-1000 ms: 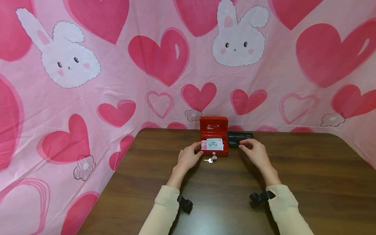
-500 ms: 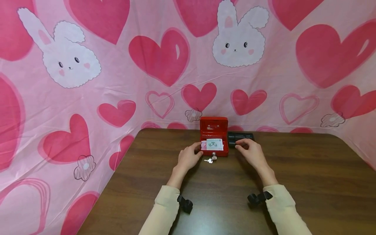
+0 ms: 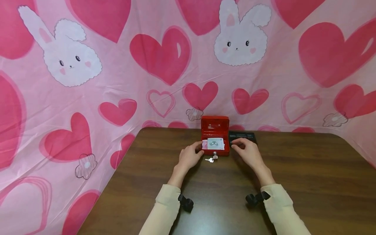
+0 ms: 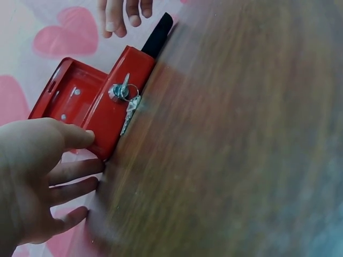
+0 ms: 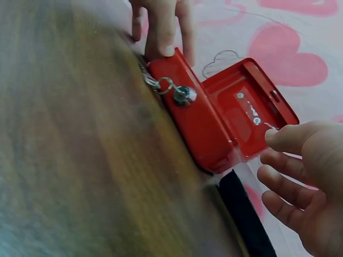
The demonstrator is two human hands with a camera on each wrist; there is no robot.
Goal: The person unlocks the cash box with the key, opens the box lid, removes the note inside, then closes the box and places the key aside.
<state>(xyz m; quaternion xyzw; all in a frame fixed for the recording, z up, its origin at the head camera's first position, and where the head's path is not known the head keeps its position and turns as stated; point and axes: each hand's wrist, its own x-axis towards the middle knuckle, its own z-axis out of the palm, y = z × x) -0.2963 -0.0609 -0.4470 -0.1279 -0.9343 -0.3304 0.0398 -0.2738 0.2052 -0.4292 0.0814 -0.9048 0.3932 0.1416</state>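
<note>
A small red cash box (image 3: pixel 215 152) stands with its lid (image 3: pixel 215 122) raised near the table's back edge. Banknotes (image 3: pixel 216 144), one greenish over a pink one, lie across its inside. A key sits in the front lock (image 5: pixel 185 95), and a second key (image 4: pixel 129 113) hangs from its ring. My left hand (image 3: pixel 189 157) grips the box's front left corner, thumb on the front and fingers along the side. Just right of the box, my right hand (image 3: pixel 248 152) hovers with loosely bent fingers; in the right wrist view nothing shows between thumb and fingers.
A black tray (image 3: pixel 241 134) with compartments lies against the box's right side, partly behind my right hand. The brown wooden table (image 3: pixel 217 195) reaches back to a pink cloth (image 3: pixel 164 111) with hearts and rabbits. Black wrist cameras sit on both cuffs.
My right hand has moved left, from over the black tray to close by the box's right side. My left hand stays at the box corner; box, banknotes and keys have not moved.
</note>
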